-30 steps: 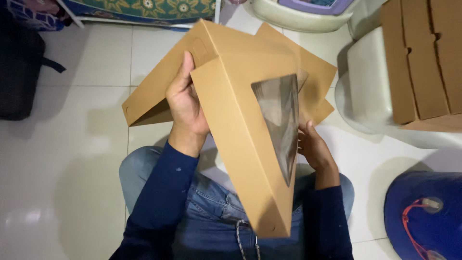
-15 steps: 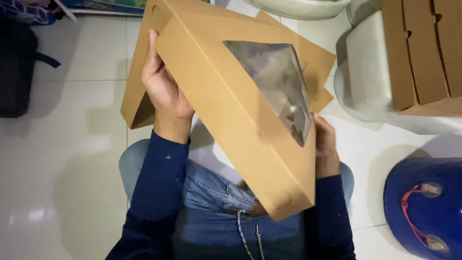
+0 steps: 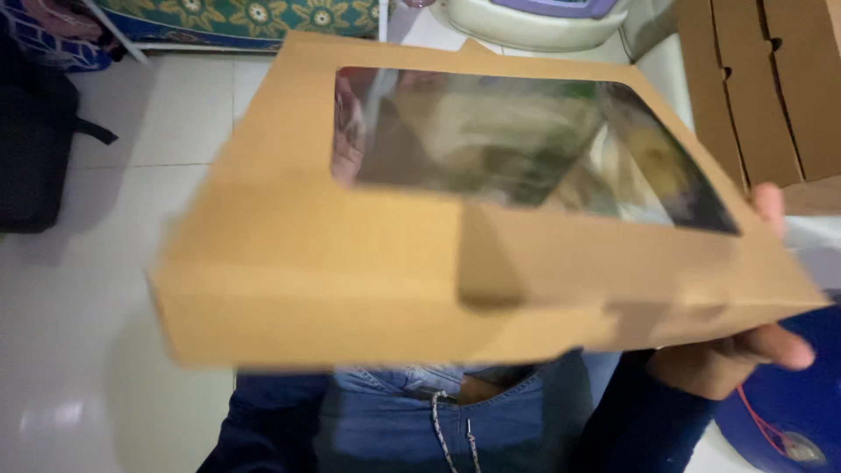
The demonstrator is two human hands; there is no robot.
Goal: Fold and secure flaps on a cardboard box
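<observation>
I hold a brown cardboard box (image 3: 350, 280) with a clear film window (image 3: 526, 149) flat and close to my face, where it fills most of the view. My right hand (image 3: 736, 355) grips its right end, thumb under the lower edge and a fingertip showing over the far edge. My left hand (image 3: 349, 131) is behind the box on the left and shows only faintly through the window. Below the box are my dark blue sleeves and my jeans (image 3: 412, 412).
A black bag (image 3: 35, 158) lies on the white tiled floor at the left. Flat brown cardboard blanks (image 3: 771, 79) are stacked at the top right. A blue round object (image 3: 788, 412) sits at the bottom right, and a patterned mat (image 3: 245, 17) runs along the top.
The box has swung from a steep tilt to lying flat and has come closer to the camera. My left hand has gone from its outer left side to behind it.
</observation>
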